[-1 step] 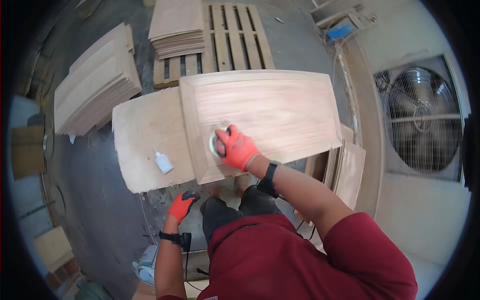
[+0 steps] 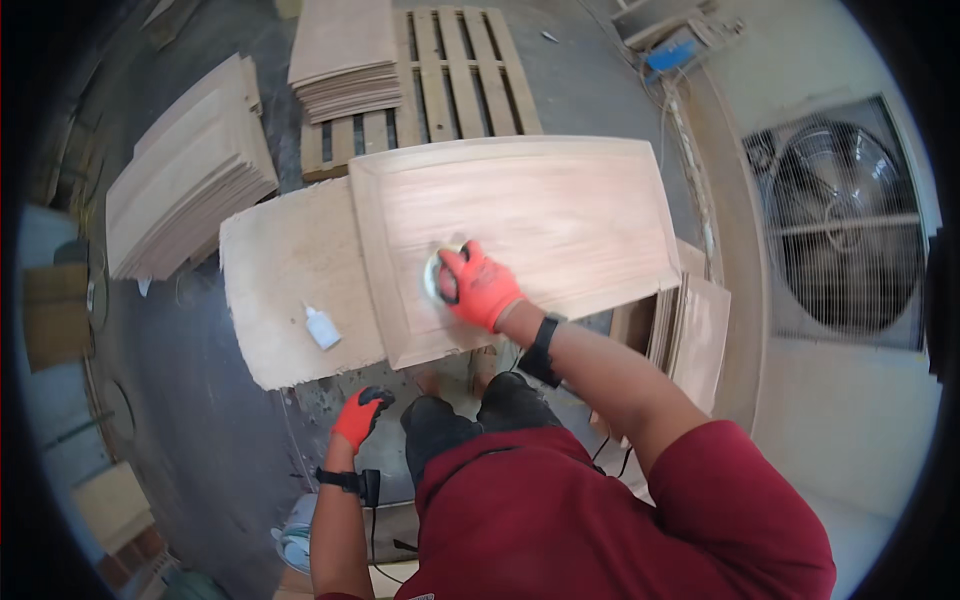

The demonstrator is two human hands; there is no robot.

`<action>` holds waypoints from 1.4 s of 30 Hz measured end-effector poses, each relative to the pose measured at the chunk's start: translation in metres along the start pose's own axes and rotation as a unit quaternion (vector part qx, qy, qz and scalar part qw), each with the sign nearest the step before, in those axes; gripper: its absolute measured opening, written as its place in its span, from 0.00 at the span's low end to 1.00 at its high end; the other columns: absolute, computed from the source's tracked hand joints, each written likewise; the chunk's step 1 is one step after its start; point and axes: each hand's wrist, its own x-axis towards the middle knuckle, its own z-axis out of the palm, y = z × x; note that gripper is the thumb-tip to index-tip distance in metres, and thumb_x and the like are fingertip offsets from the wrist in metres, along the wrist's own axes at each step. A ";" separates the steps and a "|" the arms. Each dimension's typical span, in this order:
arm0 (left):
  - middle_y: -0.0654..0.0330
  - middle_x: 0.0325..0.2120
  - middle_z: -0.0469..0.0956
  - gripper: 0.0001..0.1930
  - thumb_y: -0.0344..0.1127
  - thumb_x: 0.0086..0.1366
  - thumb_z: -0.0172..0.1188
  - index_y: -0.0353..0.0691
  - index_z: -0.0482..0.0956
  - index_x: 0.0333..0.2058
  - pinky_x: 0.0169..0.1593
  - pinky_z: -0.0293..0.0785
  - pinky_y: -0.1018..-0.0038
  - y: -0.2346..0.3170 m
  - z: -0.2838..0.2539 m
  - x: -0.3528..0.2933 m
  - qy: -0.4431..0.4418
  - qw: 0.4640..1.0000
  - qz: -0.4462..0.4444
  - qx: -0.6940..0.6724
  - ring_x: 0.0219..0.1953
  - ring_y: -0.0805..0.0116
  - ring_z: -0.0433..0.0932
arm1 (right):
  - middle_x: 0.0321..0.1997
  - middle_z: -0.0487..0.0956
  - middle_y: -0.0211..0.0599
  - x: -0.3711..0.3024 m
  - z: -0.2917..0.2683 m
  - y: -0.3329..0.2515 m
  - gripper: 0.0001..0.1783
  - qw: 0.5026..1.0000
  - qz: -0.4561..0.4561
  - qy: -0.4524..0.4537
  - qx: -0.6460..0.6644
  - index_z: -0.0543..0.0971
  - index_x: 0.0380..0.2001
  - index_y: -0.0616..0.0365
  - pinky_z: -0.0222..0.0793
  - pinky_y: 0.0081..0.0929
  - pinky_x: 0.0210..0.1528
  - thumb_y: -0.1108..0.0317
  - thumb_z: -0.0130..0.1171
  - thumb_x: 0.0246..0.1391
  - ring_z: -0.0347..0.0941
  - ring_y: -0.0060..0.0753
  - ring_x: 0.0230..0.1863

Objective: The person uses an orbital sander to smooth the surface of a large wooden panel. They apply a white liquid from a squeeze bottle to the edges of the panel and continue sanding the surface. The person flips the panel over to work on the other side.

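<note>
A pale wooden panel with a raised frame lies in front of me, resting partly on a rough board. My right hand, in a red glove with dark fingertips, presses a round pale sanding pad onto the panel near its left end. The fingers wrap over the pad, and its rim is blurred. My left hand, gloved the same way, hangs below the board, touching nothing. Its fingers are loosely bent, with no object seen in them. A small white bottle lies on the board, left of the panel.
A stack of wooden panels stands at the left. Another stack sits on a slatted pallet beyond the panel. More panels lean at the right, near a large wall fan. A bucket stands lower left.
The view has shifted slightly. My right hand and the sanding pad stay near the panel's left end, and my left hand still hangs below the board.
</note>
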 end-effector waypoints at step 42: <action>0.53 0.65 0.69 0.36 0.64 0.74 0.42 0.43 0.63 0.68 0.64 0.66 0.58 -0.265 0.189 -0.289 0.217 0.811 0.188 -0.511 0.62 0.58 0.71 | 0.59 0.71 0.55 -0.289 0.158 -0.188 0.46 0.879 -0.330 -0.297 0.176 0.63 0.65 0.47 0.72 0.47 0.58 0.52 0.71 0.43 0.74 0.61 0.55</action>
